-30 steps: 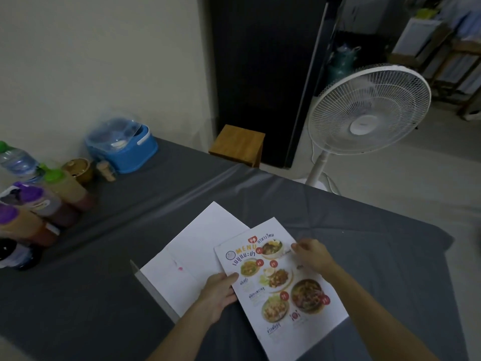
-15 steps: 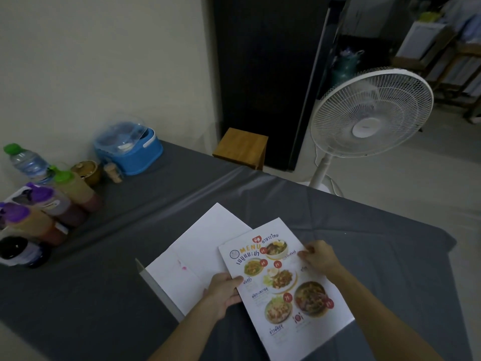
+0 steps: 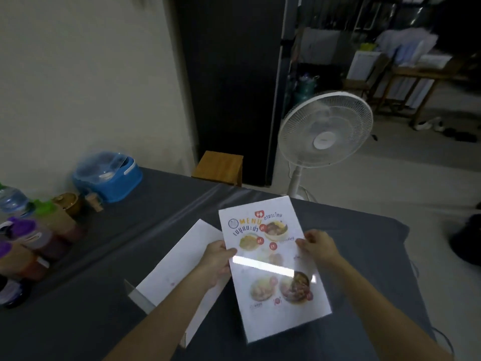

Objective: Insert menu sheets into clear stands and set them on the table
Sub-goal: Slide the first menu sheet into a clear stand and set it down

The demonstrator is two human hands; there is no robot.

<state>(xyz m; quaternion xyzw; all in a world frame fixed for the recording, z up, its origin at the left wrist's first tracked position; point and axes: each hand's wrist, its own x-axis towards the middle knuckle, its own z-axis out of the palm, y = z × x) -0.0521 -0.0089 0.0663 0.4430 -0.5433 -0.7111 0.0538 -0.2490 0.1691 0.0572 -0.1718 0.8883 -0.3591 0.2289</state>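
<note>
Nearest the person, both forearms reach out over the grey tabletop [image 3: 78, 321] and meet on the menu sheet [image 3: 270, 267], which is held up off the cloth, printed face to the person, with a strip of glare across its middle that suggests a glossy or clear cover, though I cannot tell whether a stand is already round it. The left hand [image 3: 217, 264] is clamped on the sheet's left long edge, the right hand [image 3: 318, 247] pinches the right long edge a little higher; the hands are apart, one sheet's breadth between them. The sheet's long axis runs from about 6 o'clock near the person to 12 o'clock, heading end farthest away. Just beyond and to the left of the left hand, at about 10 o'clock, the clear stand [image 3: 177, 272] lies flat on the tabletop with a white sheet in it, its long axis slanting toward 1 o'clock; the left hand is the nearer to it. Any sliding-in would, I judge, need the two axes lined up first. Farther off, sauce bottles [image 3: 39, 230] stand at 9 o'clock, and a white fan [image 3: 325, 128] at 1 o'clock.
</note>
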